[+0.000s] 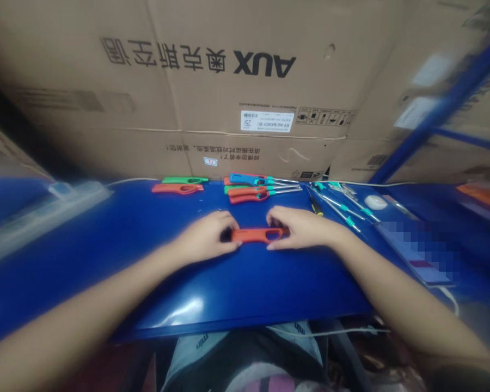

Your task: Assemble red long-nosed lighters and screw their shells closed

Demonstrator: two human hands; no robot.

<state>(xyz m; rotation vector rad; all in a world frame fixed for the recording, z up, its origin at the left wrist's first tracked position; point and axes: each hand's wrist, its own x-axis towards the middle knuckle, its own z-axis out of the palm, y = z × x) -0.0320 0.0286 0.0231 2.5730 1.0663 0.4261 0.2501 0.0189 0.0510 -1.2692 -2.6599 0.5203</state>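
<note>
Between my two hands lies a red-orange lighter handle (251, 235) with an oval trigger opening, low over the blue table. My left hand (212, 235) grips its left end, thumb in front and fingers behind. On the right end, by the opening, my right hand (296, 228) has closed its thumb and fingers; its fingertips partly hide that end. No metal tube shows on this handle. Behind my hands rests a pile of long-necked gas lighters (249, 195) in red, blue and green. Left of the pile are a green handle (183, 180) and a red handle (175, 188), both without tubes.
Metal lighter tubes with teal ends (338, 204) lie at the right, near a black-and-yellow screwdriver (316, 204) and a white round object (375, 202). A flat, partly pixelated device (412, 253) with a white cable sits farther right. Cardboard (212, 109) walls the back.
</note>
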